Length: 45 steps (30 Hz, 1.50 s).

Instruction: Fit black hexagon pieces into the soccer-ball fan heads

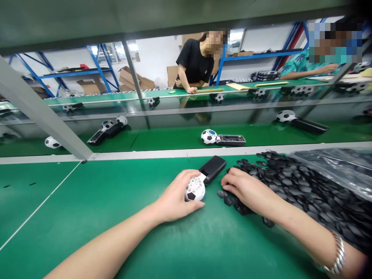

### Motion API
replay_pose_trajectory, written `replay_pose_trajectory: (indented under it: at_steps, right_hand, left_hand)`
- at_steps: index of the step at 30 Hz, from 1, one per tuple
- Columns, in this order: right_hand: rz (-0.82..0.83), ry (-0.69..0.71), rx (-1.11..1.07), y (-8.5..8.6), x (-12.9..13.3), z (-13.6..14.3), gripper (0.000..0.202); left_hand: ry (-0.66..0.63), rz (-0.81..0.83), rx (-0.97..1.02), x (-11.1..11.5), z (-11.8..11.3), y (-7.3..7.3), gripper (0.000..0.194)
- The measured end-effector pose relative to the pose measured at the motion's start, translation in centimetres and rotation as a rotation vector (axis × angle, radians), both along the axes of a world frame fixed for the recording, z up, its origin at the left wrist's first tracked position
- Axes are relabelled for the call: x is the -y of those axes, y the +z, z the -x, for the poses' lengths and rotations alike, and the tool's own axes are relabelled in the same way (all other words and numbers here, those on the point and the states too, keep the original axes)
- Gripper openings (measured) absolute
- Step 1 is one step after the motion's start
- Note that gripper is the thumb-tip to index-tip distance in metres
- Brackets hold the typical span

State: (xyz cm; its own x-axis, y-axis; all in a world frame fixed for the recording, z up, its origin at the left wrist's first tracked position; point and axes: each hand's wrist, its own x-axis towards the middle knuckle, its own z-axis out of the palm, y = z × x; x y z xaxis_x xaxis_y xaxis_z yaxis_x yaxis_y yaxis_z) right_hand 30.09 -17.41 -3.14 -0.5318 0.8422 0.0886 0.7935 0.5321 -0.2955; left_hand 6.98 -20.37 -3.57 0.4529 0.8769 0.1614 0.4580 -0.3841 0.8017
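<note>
My left hand (177,197) is wrapped round the white head of a soccer-ball device (195,189), which lies on the green table. Its black handle (213,168) points away to the upper right. On the ball, some patches are black and the upper part is bare white with a web-like pattern. My right hand (242,188) is at the left edge of a large pile of small black pieces (308,186), fingers pressed together and pointing left. Whatever its fingertips hold, if anything, is too small to make out.
Behind the pale rail (162,154), more ball devices lie on a green conveyor (162,137), one (209,136) straight ahead. A clear plastic bag (343,166) lies over the pile. A slanted post (43,112) stands at left. Two people are across the line.
</note>
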Motion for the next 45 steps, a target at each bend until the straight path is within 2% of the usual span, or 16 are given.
replay_pose_trajectory:
  at_steps: [5, 9, 14, 18, 21, 27, 31, 35, 38, 45]
  right_hand:
    - [0.069, 0.009, -0.15, 0.5, -0.2, 0.1, 0.02]
    - [0.273, 0.014, -0.271, 1.0, 0.0, 0.5, 0.022]
    - [0.471, -0.061, -0.504, 0.7, 0.3, 1.2, 0.024]
    - [0.443, -0.103, -0.651, 0.1, 0.8, 2.0, 0.021]
    - [0.458, -0.106, -0.725, 0.0, 1.2, 2.4, 0.03]
    - [0.554, -0.102, -0.842, 0.4, 1.6, 2.7, 0.018]
    - [0.476, -0.066, -0.75, 0.7, 1.9, 2.8, 0.015]
    - [0.238, 0.042, -0.563, 0.9, 2.1, 2.8, 0.015]
    - [0.122, 0.147, -0.479, 0.8, 2.2, 2.7, 0.015]
    - [-0.136, 0.265, -0.251, 0.1, 2.7, 2.8, 0.023]
  left_hand:
    - [-0.057, -0.012, -0.003, -0.2, 0.2, -0.2, 0.061]
    - [-0.058, -0.041, -0.013, -0.2, 0.2, -0.2, 0.06]
    - [-0.055, -0.027, -0.02, -0.2, 0.2, -0.1, 0.06]
    - [-0.061, -0.029, 0.012, -0.3, 0.3, -0.2, 0.06]
    - [-0.069, -0.012, 0.033, -0.4, 0.4, -0.3, 0.06]
    - [-0.09, -0.032, 0.033, -0.6, 0.4, -0.3, 0.061]
    - [-0.099, -0.02, 0.023, -0.6, 0.5, -0.1, 0.06]
    - [-0.158, 0.028, 0.036, -0.8, 0.9, 0.0, 0.059]
    - [-0.179, 0.041, 0.046, -0.9, 1.2, 0.1, 0.059]
    - [-0.136, 0.056, 0.052, -0.7, 0.7, 0.1, 0.056]
